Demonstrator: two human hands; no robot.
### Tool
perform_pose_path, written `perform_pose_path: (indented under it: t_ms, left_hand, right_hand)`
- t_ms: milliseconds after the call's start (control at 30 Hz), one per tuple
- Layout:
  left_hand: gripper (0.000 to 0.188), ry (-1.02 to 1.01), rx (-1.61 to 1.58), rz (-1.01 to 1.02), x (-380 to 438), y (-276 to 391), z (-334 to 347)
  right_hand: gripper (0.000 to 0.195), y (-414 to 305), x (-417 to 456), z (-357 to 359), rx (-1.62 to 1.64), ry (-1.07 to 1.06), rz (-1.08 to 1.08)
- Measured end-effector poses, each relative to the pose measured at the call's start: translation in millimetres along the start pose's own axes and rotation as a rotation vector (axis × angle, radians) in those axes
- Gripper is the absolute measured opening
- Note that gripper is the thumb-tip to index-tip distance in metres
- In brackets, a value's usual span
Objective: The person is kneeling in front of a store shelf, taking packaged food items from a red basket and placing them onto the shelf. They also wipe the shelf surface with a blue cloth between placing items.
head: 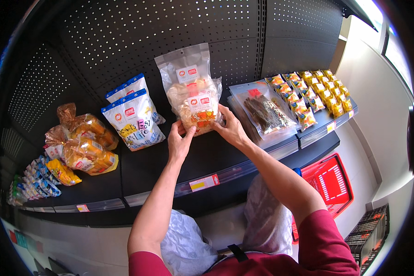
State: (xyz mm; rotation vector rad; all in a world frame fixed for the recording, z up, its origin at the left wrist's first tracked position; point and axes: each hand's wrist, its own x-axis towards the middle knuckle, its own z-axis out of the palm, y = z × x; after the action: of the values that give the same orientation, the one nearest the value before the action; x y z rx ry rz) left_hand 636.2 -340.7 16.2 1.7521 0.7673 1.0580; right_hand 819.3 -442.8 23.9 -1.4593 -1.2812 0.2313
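Note:
Both my hands grip the lower sides of a clear plastic bag of pale round snacks (201,108), held upright on the dark shelf. My left hand (179,139) has its thumb on the bag's lower left front. On the lower right side, my right hand (232,128) presses its thumb against the front. Directly behind it stands a taller clear snack bag (184,70) with a white label. To the left are two white snack bags with blue tops (132,120), one in front of the other. Flat packs of dark stick snacks (262,110) lie stacked to the right.
Wrapped bread bags (89,155), a yellow packet (62,172) and small blue-white packets (39,179) sit at far left. Rows of small yellow packets (326,89) fill the right end. A perforated back panel (227,20) rises behind. A red shopping basket (334,179) stands at right.

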Motion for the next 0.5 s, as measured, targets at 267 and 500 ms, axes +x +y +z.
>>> perform_pose_path:
  t_ms: [267, 500]
  left_hand:
    - [0.057, 0.023, 0.085, -0.045, 3, 3, 2]
    - [0.057, 0.032, 0.039, -0.004, 9, -12, 2]
  right_hand:
    - [0.065, 6, 3, 7, 0.035, 0.05, 0.027]
    - [0.063, 0, 2, 5, 0.057, 0.051, 0.037]
